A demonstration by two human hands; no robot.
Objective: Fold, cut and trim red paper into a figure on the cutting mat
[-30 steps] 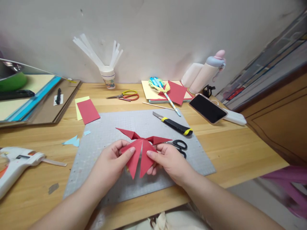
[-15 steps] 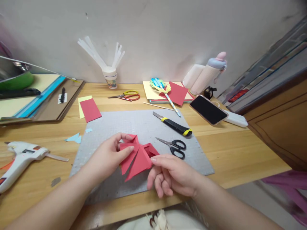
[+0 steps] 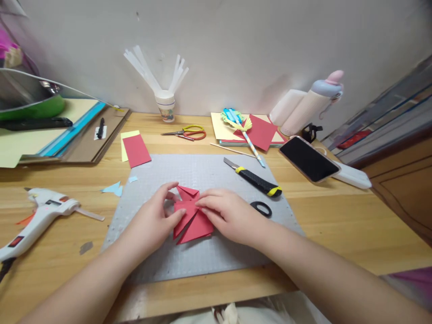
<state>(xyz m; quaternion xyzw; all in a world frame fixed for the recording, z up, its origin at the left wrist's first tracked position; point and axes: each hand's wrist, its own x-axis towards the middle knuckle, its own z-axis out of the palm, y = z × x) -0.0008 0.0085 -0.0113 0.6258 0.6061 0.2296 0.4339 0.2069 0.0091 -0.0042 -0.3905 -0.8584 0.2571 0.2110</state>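
Observation:
A folded red paper shape [image 3: 193, 223] lies on the grey cutting mat [image 3: 202, 173] in front of me. My left hand [image 3: 155, 223] pinches its left side between thumb and fingers. My right hand [image 3: 228, 215] lies over its right side, fingers pressed flat down on the folds. Black-handled scissors [image 3: 260, 208] lie just right of my right hand, partly hidden by it. A black and yellow utility knife [image 3: 255, 178] rests on the mat behind them.
A white glue gun [image 3: 37, 216] lies at the left edge. Red and yellow paper pieces [image 3: 135, 148], small scissors [image 3: 185, 133], a cup of white strips [image 3: 165, 105], a phone [image 3: 308, 158], a paper stack with a paper flower [image 3: 246, 128] and a bottle [image 3: 310, 108] stand behind the mat.
The red paper shape came down from in front of me onto the mat and got folded more compactly. My right hand let go, then moved back onto it, pressing down.

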